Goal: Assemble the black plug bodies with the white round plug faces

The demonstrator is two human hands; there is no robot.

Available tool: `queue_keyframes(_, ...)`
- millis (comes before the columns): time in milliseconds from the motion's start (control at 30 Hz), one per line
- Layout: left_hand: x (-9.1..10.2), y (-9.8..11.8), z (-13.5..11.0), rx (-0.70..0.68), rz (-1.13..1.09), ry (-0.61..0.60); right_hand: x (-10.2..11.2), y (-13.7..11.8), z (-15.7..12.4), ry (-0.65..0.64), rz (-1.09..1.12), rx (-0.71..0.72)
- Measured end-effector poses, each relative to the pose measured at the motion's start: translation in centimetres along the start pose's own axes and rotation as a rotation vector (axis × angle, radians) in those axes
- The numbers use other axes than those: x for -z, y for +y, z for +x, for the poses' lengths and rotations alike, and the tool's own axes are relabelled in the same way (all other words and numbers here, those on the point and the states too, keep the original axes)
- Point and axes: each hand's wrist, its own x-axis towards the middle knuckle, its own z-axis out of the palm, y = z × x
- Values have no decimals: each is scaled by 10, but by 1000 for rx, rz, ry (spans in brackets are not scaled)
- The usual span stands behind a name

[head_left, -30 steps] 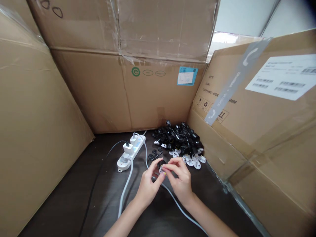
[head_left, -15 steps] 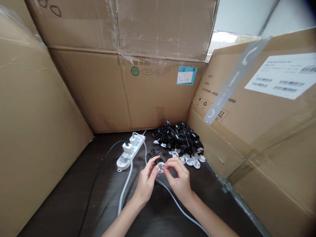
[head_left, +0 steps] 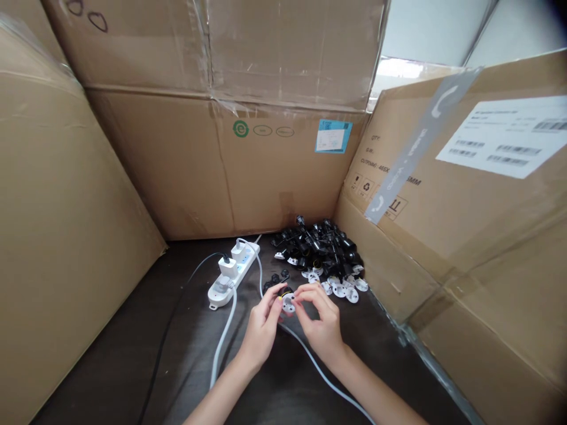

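Observation:
My left hand (head_left: pixel 262 329) and my right hand (head_left: pixel 322 323) meet over the dark tabletop (head_left: pixel 133 360), both pinching one small black and white plastic part (head_left: pixel 287 300) between thumb and fingertips. The part has a black round body and a white disc face. Just beyond the hands lies a heap of similar black parts (head_left: pixel 321 248) with several loose white discs (head_left: pixel 343 288) along its near edge. A few small black pieces (head_left: pixel 277 277) lie left of the heap.
A white power strip (head_left: pixel 231 273) with plugs in it lies left of the hands; its white cable (head_left: pixel 224 342) and a black cord (head_left: pixel 166 348) run toward me. Tall cardboard boxes (head_left: pixel 248 165) wall in the left, back and right sides.
Both hands have shifted slightly away from me with the part; the fingers have turned it a little so that its white face shows more.

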Motion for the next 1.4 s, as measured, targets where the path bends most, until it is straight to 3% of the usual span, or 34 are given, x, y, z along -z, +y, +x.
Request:
queue_keyframes(467,2,2,1,22,-72,-40,0,-2,0,2,40,17)
queue_keyframes(833,3,-2,6,92,-266,-39,4,-1,2,-78,73,79)
queue_keyframes(1000,7,-5,7,132,-372,-75,6,-4,5,-131,124,25)
queue_keyframes(1400,10,2,6,149,-421,-113,6,2,5,-102,199,-237)
